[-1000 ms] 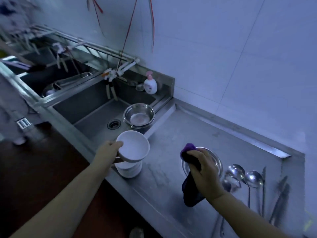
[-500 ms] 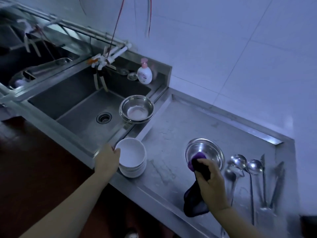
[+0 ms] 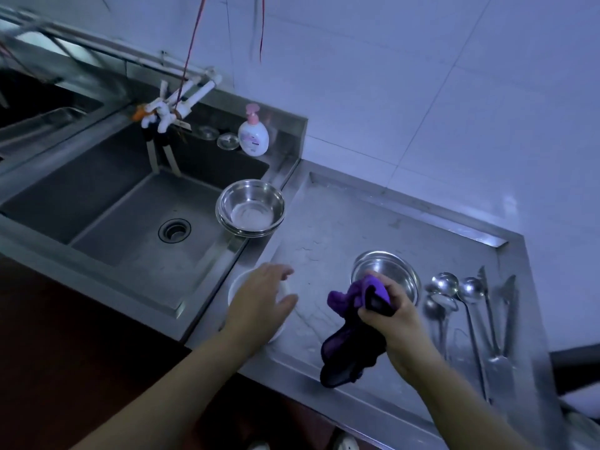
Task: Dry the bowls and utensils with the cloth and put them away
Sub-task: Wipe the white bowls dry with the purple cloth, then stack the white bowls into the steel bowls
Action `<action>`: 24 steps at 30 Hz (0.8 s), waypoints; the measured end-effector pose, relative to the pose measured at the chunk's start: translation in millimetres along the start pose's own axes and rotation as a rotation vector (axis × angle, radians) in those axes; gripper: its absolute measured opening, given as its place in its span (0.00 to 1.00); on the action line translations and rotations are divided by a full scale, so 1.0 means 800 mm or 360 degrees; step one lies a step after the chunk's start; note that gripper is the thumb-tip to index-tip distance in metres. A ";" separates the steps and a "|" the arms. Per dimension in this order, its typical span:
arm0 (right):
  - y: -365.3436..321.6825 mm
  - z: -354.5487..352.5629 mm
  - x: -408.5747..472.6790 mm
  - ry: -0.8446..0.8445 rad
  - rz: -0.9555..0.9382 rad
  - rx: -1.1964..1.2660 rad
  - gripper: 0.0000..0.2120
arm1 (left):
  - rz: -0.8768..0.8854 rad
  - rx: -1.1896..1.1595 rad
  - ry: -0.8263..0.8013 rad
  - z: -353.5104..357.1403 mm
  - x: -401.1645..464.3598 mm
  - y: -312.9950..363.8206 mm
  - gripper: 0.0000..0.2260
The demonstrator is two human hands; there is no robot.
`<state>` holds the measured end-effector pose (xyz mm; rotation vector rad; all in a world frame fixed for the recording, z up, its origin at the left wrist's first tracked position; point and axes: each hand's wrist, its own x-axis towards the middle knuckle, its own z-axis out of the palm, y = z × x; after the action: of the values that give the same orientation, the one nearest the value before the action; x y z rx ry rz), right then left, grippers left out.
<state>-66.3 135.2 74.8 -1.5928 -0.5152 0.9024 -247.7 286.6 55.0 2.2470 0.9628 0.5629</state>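
From the head camera, the left hand (image 3: 259, 303) hovers with fingers loosely spread over the white bowls (image 3: 237, 287) stacked beneath it, seemingly not gripping them, though the palm hides the contact. The right hand (image 3: 394, 315) is clenched around the purple cloth (image 3: 349, 332), which hangs limp below it. Just beyond its knuckles sits a steel bowl (image 3: 389, 271); ladles (image 3: 454, 287) lie to its right. The steel bowl probably is light, stiff and slippery when wet, best held at the rim.
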 end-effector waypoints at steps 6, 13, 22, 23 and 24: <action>-0.012 0.009 -0.013 -0.0320 0.0011 0.0737 0.23 | 0.0513 -0.0109 -0.0399 0.013 0.023 0.053 0.19; 0.009 0.011 -0.035 -0.0051 0.0089 0.0710 0.24 | 0.0348 -0.0340 -0.0522 0.020 0.010 0.065 0.10; 0.036 -0.012 -0.072 0.0366 0.0110 -0.0260 0.14 | -0.0039 -0.0468 -0.0446 0.061 -0.017 0.056 0.09; 0.039 -0.017 -0.071 0.0362 0.0130 -0.0325 0.11 | -0.0103 -0.0443 -0.0411 0.069 -0.018 0.053 0.10; 0.044 -0.023 -0.067 0.0367 0.0166 -0.0392 0.08 | -0.0168 -0.0402 -0.0396 0.079 -0.018 0.051 0.11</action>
<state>-89.5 76.2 56.0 -1.9353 -0.3938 0.7398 -200.1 230.2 35.9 1.9729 0.8286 0.3281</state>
